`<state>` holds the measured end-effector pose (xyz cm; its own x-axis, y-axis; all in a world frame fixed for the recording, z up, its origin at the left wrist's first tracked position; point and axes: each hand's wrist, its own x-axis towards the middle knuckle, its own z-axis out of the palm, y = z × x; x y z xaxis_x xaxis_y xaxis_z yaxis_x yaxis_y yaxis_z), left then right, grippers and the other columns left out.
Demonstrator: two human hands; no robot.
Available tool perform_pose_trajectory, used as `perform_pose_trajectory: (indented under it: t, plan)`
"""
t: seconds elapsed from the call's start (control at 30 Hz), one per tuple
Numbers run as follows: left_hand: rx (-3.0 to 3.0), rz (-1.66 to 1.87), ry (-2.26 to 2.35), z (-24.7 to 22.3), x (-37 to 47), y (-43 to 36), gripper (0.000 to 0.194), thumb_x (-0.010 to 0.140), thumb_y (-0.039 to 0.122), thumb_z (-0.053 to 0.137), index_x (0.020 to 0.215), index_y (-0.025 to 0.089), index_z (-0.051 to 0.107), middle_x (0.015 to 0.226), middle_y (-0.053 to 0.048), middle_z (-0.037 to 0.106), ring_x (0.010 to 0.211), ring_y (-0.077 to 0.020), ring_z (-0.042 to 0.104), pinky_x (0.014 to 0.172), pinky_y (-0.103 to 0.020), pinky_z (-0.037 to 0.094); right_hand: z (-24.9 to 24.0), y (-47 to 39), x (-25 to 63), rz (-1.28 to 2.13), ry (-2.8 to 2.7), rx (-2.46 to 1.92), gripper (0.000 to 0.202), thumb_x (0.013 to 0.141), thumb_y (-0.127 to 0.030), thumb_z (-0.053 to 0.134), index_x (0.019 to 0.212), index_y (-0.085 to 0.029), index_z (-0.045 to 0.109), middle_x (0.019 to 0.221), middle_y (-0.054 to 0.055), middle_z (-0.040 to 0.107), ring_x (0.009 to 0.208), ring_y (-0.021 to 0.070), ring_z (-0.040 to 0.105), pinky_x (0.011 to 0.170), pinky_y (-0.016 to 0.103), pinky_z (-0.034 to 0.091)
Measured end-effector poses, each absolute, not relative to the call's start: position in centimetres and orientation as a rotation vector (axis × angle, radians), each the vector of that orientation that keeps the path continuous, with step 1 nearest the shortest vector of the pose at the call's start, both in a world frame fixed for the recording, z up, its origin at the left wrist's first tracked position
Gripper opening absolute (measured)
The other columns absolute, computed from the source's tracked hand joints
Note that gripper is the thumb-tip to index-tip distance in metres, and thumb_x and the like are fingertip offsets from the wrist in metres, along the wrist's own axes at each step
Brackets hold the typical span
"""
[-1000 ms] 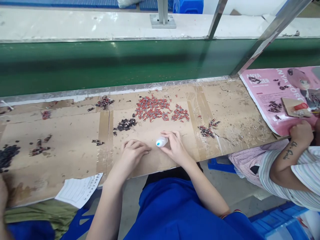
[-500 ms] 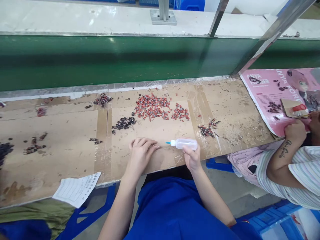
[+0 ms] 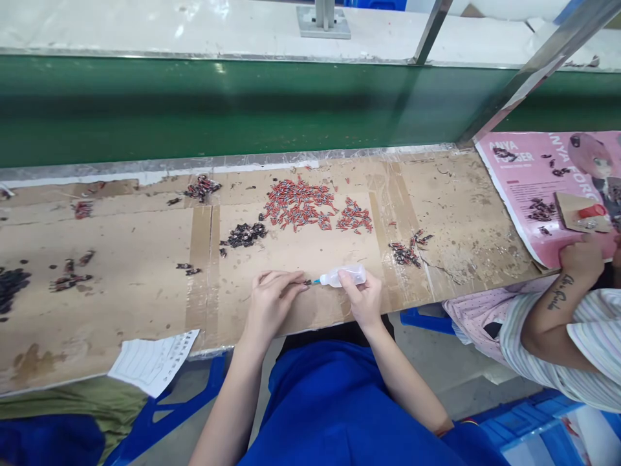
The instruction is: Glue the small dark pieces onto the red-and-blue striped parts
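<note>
In my right hand is a translucent squeeze bottle with a blue needle tip, lying nearly level and pointing left. My left hand pinches a small dark part at its fingertips, and the bottle's tip meets or nearly meets it. What exactly the part is, I cannot make out. Beyond my hands lie a large heap of small red parts with metallic bits, a smaller red heap and a pile of small black pieces.
Red-and-black pieces lie to the right, with others at the back left. A paper sheet overhangs the front edge. At right, a co-worker's hand rests by a pink poster. A green belt runs behind the cardboard-covered table.
The bottle has moved left, bringing its tip to my left fingertips. A small dark part now shows between those fingers. The whole view has shifted slightly.
</note>
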<state>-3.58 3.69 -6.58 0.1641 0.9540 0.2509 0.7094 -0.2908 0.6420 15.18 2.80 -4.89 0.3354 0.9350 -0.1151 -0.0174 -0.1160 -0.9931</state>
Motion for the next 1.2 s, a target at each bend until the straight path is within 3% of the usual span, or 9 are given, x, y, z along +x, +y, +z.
perform_pose_trajectory:
  t: [0.57,1.2]
  plan:
    - [1.955,0.92,1.594,-6.12,-3.26,3.74,0.003,0.082,0.03,0.074,0.083,0.029,0.076,0.086,-0.001,0.08,0.08,-0.0213,0.073,0.093,-0.042,0.042,-5.0,2.8,15.19,1.021,-1.017,-1.536,0.027,0.077,-0.043,0.068,0.065,-0.019,0.068,0.062,0.004,0.07,0.062,0.0203,0.066,0.061,0.031,0.053]
    - [1.901,0.9,1.637,-6.12,-3.13,3.83,0.005,0.08,0.031,0.074,0.077,0.03,0.075,0.08,-0.001,0.079,0.077,-0.0227,0.071,0.096,-0.046,0.042,-4.68,2.82,15.21,0.994,-0.981,-1.547,0.026,0.075,-0.042,0.068,0.062,-0.02,0.065,0.058,0.001,0.066,0.057,0.0172,0.059,0.055,0.029,0.049]
